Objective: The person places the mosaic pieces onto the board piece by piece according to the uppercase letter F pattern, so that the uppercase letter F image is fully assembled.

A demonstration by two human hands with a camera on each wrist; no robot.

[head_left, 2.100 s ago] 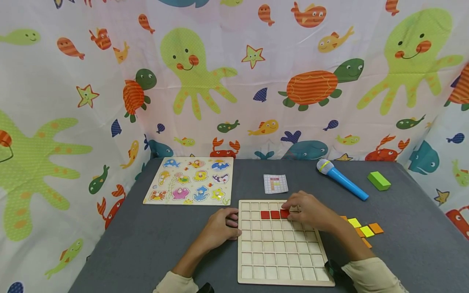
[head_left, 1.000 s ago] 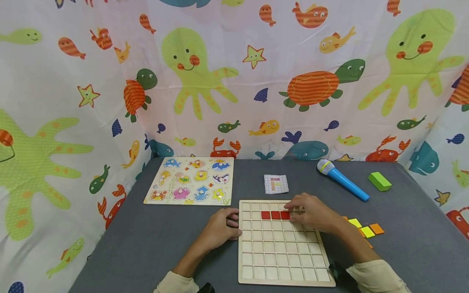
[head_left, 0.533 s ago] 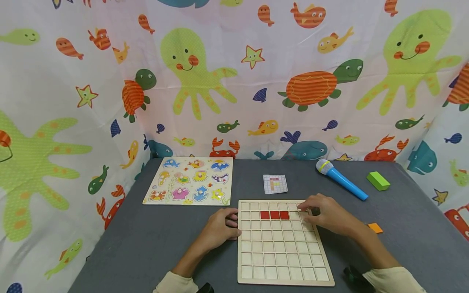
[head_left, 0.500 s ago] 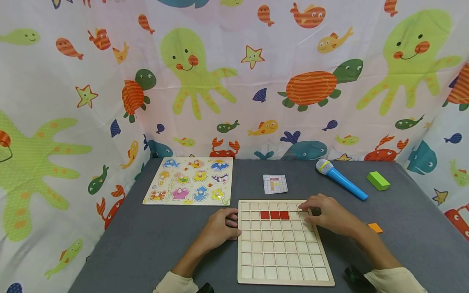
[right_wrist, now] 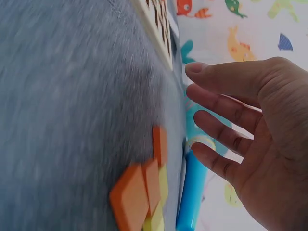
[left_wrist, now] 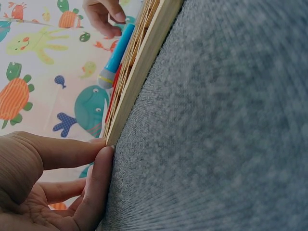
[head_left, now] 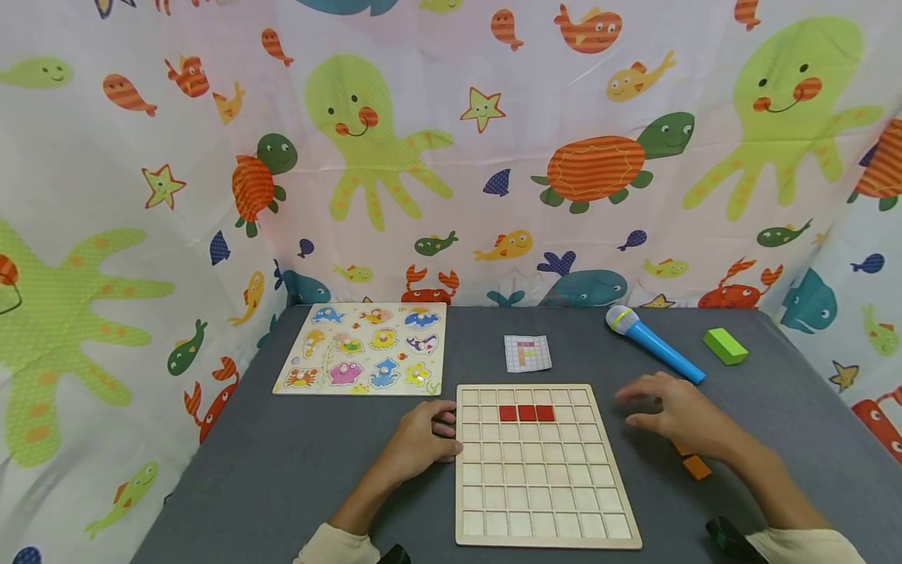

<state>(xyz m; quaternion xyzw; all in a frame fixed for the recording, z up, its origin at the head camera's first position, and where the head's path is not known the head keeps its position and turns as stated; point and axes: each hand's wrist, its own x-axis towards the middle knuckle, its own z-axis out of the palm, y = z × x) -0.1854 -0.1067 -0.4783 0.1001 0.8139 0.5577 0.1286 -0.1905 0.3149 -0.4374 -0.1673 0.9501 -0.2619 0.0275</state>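
Observation:
A pale wooden grid board (head_left: 548,475) lies on the grey table, with red square tiles (head_left: 526,413) side by side in its second row. My left hand (head_left: 421,440) pinches the board's left edge between thumb and finger, which the left wrist view shows close up. To the right of the board hovers my right hand (head_left: 682,415), fingers relaxed and apart, holding nothing. Below and beyond it, orange tiles (right_wrist: 130,197) and yellow tiles (right_wrist: 154,219) lie on the table in the right wrist view. In the head view my right hand and forearm hide most of that pile.
A blue toy microphone (head_left: 657,345) lies just behind my right hand, and a green block (head_left: 725,346) is farther right. Behind the board lies a small printed grid card (head_left: 528,353). A sea-animal peg puzzle (head_left: 327,384) sits at the back left, before a patterned curtain (head_left: 430,180).
My right hand has let go of the third red tile, now in the row, and moved right off the board toward the orange and yellow tiles. My left hand has stayed at the board's edge.

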